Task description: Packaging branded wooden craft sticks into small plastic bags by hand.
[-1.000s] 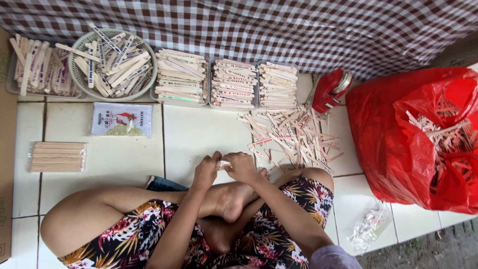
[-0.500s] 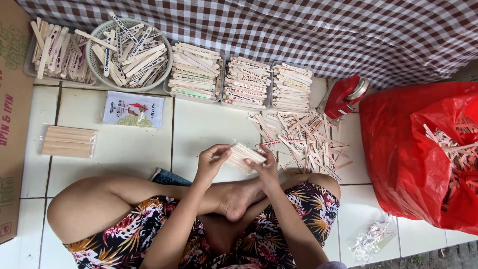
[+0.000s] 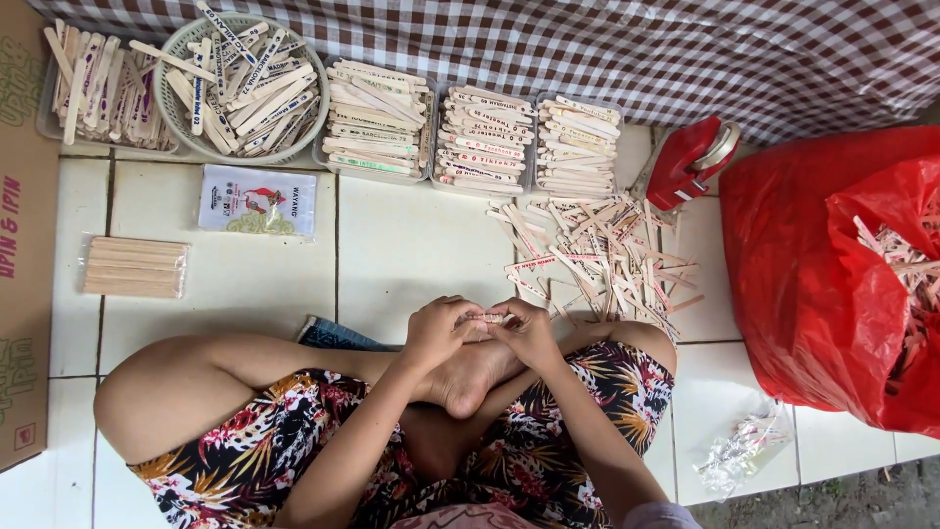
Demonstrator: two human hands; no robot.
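Observation:
I sit cross-legged on a white tiled floor. My left hand [image 3: 441, 328] and my right hand [image 3: 529, 330] meet over my foot, both closed around a small bundle of flat wooden sticks [image 3: 487, 318], which is mostly hidden by my fingers. Just beyond my right hand lies a loose pile of printed wooden sticks [image 3: 602, 260] on the tiles.
Along the checked cloth at the back stand trays of sorted sticks [image 3: 480, 137], a round basket of sticks [image 3: 240, 83] and another tray [image 3: 98, 88]. A wrapped stick bundle [image 3: 132, 266] and a small packet [image 3: 257, 200] lie left. A red tape dispenser [image 3: 690, 162] and red bag [image 3: 832, 274] are right. A cardboard box [image 3: 24, 245] is far left.
My hands held the sticks up and spread half a second ago; now they have drawn down and together over my foot, closing the bundle between them.

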